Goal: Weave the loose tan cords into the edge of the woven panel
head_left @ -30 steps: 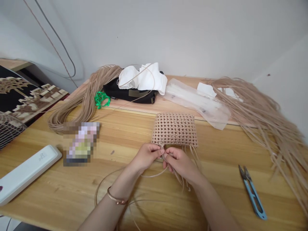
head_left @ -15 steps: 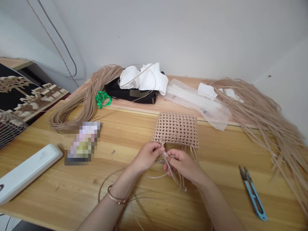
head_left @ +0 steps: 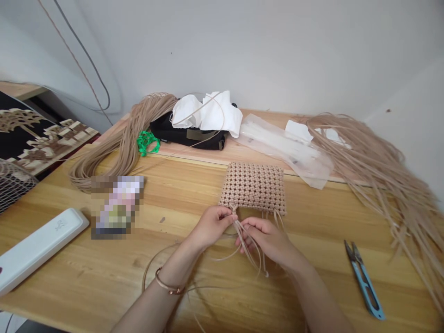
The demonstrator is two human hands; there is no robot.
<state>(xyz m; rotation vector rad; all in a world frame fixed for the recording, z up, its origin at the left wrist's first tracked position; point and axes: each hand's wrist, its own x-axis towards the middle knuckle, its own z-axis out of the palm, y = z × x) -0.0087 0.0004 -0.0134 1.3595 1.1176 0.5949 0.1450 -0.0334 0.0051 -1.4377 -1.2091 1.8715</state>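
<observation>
A beige woven piece [head_left: 255, 186] with an open knotted pattern lies on the wooden table. Loose beige cords [head_left: 248, 245] hang from its near edge. My left hand [head_left: 217, 226] pinches these cords close beneath the near left corner, thumb against fingertips. Just to the right, my right hand [head_left: 262, 236] has its fingers closed around the same bundle a little lower down; part of its grip is hidden behind the cords. More short cord ends [head_left: 277, 217] stick out by the near right corner. A long thin cord curls over the table under my left forearm.
Blue-handled thread snips [head_left: 364, 282] lie at the right. Long beige cord bundles rest at the back left [head_left: 128, 134] and right [head_left: 374, 157]. A black pouch [head_left: 187, 136], a clear plastic bag [head_left: 284, 148], green netting [head_left: 148, 143] and a white case [head_left: 45, 247] sit around.
My right hand has shifted slightly and the cords between its fingers have fanned apart a little. My left hand keeps its pinch, and the woven piece stays in place.
</observation>
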